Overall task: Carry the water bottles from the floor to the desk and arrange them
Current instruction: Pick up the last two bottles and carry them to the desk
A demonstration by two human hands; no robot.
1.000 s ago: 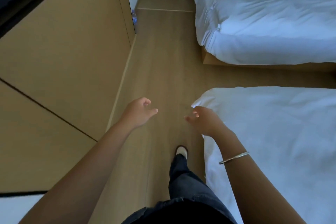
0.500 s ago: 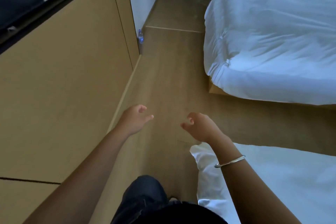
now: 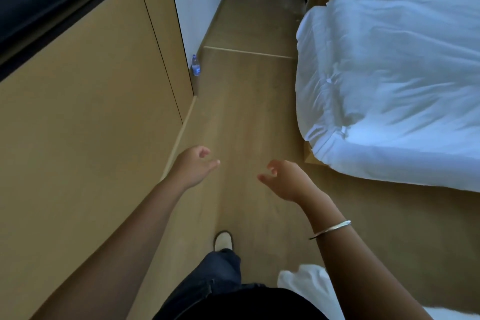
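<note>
The water bottle (image 3: 195, 65) is standing far ahead of both hands' loose, empty fingers (image 3: 205, 151); walking closer and bending down comes next.

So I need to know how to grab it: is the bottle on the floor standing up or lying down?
Upright. The water bottle stands on its base by the wall corner, cap on top.

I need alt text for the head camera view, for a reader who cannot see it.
Two empty hands, left hand and right hand, reach forward over a wooden floor. A water bottle stands ahead by the wall corner; a white bed is right.
</note>
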